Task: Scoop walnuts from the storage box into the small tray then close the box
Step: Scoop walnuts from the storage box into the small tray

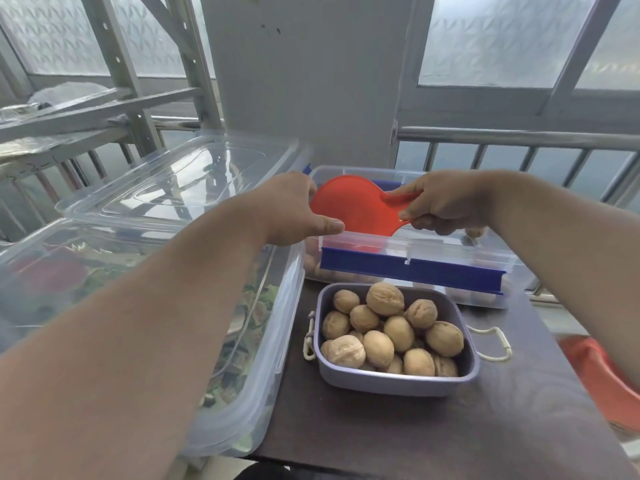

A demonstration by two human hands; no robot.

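We find the storage box, a clear plastic container with a blue latch flap along its near long side, standing on the dark table at the far edge. Its long axis runs left to right across the view, and its top is open. Walnuts show faintly through its near wall, low down.

Over the open box the right hand holds the handle of an orange scoop, thumb on the upper face and fingers curled beneath. The scoop lies with its long axis left to right: handle toward the right, round bowl toward the left. We see its smooth orange back, tilted toward the camera; we cannot tell whether it holds anything.

The left hand sits at the left end of the box. Its thumb lies straight along the near rim, beside the scoop's bowl. The other fingers are hidden behind the hand, so we cannot tell their state or whether they grip the box.

The small tray, a lilac rectangular dish with rounded corners, stands just in front of the box, near but apart from the latch flap. It is heaped with walnuts above rim level. White loop handles stick out at its left and right sides.

To the left, a large clear bin with mixed contents stands beside the tray, and a clear lid rests tilted on top of it. An orange object lies at the right edge of the frame.
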